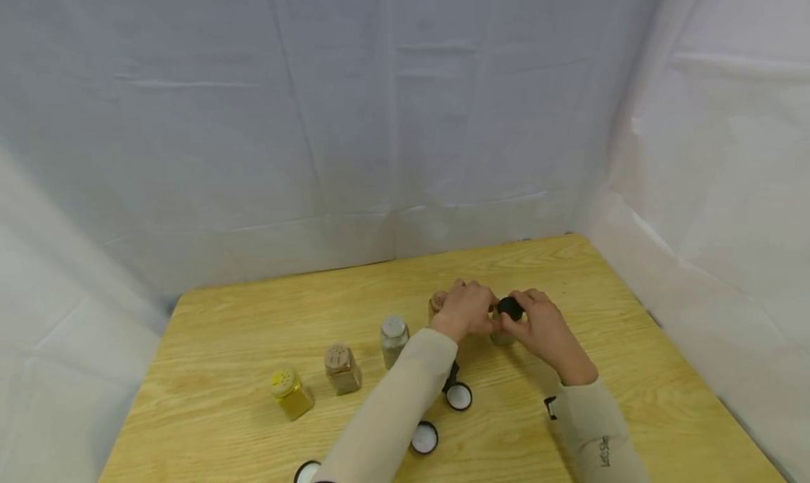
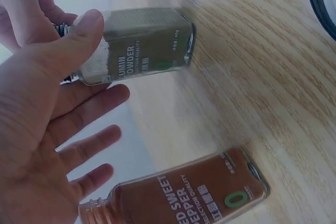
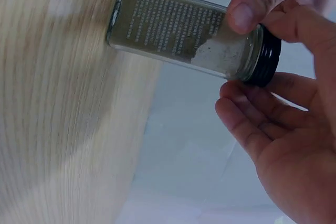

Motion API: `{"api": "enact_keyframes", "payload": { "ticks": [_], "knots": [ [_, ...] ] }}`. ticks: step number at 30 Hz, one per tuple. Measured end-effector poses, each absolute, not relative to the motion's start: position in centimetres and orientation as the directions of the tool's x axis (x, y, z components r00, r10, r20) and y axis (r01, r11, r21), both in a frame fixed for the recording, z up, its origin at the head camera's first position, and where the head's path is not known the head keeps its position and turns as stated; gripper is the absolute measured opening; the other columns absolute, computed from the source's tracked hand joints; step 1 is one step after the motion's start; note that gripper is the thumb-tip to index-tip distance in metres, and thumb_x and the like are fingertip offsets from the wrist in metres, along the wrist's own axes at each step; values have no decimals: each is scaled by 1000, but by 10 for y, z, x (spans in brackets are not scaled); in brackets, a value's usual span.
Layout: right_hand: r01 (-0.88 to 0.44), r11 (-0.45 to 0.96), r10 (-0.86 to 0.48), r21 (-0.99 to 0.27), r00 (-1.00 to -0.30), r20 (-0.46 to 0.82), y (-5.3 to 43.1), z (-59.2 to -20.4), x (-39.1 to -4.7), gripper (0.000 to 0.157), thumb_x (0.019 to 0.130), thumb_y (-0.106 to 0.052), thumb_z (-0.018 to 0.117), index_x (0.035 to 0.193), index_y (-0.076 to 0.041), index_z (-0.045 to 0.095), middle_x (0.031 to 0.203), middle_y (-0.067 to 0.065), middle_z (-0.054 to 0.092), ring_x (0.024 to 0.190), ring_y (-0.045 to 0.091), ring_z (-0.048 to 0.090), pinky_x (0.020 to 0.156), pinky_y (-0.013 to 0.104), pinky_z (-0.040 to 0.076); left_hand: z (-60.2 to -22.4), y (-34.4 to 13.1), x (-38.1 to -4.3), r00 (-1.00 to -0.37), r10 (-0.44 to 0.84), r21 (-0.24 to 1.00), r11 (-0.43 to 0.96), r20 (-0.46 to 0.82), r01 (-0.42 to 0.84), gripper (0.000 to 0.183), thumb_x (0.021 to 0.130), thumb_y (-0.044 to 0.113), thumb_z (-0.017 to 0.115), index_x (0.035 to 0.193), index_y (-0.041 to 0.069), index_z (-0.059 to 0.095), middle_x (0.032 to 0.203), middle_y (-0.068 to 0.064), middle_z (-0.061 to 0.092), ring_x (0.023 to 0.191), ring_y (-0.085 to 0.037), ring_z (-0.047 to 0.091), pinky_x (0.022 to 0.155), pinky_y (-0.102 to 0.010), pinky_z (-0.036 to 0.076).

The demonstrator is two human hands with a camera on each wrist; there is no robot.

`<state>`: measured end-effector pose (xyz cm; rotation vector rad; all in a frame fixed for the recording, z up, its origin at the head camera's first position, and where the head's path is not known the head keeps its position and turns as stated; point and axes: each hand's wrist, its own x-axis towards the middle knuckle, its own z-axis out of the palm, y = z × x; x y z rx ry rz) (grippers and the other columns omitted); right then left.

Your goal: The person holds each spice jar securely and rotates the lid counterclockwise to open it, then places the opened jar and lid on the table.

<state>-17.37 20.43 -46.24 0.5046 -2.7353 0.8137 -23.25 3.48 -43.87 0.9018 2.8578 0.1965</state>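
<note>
A glass jar of cumin powder [image 2: 149, 45] stands upright on the table under both hands. My left hand [image 1: 468, 311] pinches it near the neck, thumb across the glass, while its other fingers spread beside it. At the top, the fingers and thumb of my right hand [image 1: 547, 328] grip the black cap [image 3: 269, 59], which sits on the jar's neck. Powder fills most of the jar, with a pale patch near the top in the right wrist view. Close by my left hand is a red sweet pepper jar [image 2: 189, 192] without a black cap, its top partly hidden.
Left along the table [image 1: 240, 321] stand a grey-topped jar [image 1: 394, 339], a brown-topped jar [image 1: 342, 370] and a yellow jar [image 1: 293, 395]. Several black caps lie nearer, including one white-lined cap [image 1: 458, 396] and another cap [image 1: 425, 438]. White sheets [image 1: 342, 152] enclose the back and sides.
</note>
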Motion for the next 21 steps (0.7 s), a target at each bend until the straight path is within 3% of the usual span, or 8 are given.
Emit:
{"api": "enact_keyframes", "payload": {
  "ticks": [5, 11, 18, 21],
  "knots": [
    [-370, 789, -240, -491, -920, 309, 206, -463, -172, 43, 102, -21, 70, 132, 9, 65, 123, 27, 68, 110, 42, 64, 87, 55, 58, -437, 38, -230, -804, 583, 138, 811, -112, 569, 31, 100, 45, 72, 124, 27, 79, 116, 4, 75, 116, -22, 65, 116, -45, 46],
    [-396, 780, -245, -484, -905, 347, 206, -466, -171, 41, 101, -24, 73, 129, 6, 67, 121, 24, 70, 110, 41, 65, 88, 55, 58, -434, 37, -225, -811, 566, 47, 823, -145, 566, 46, 101, 52, 67, 142, 33, 65, 132, 1, 68, 127, -24, 58, 116, -46, 42],
    [-316, 829, -169, -461, -928, 332, 206, -465, -172, 54, 95, -34, 80, 128, 5, 65, 116, 24, 70, 95, 37, 67, 74, 50, 57, -433, 34, -224, -817, 563, 21, 825, -126, 565, 51, 98, 57, 68, 144, 35, 63, 135, 1, 67, 132, -25, 56, 117, -49, 42],
    [-279, 836, -144, -473, -942, 302, 209, -462, -169, 55, 94, -37, 81, 126, 5, 65, 116, 24, 70, 97, 39, 67, 74, 52, 57, -434, 33, -224, -816, 565, 43, 825, -127, 564, 50, 98, 60, 68, 142, 35, 64, 132, 1, 68, 129, -25, 57, 115, -49, 42]
  ]
}}
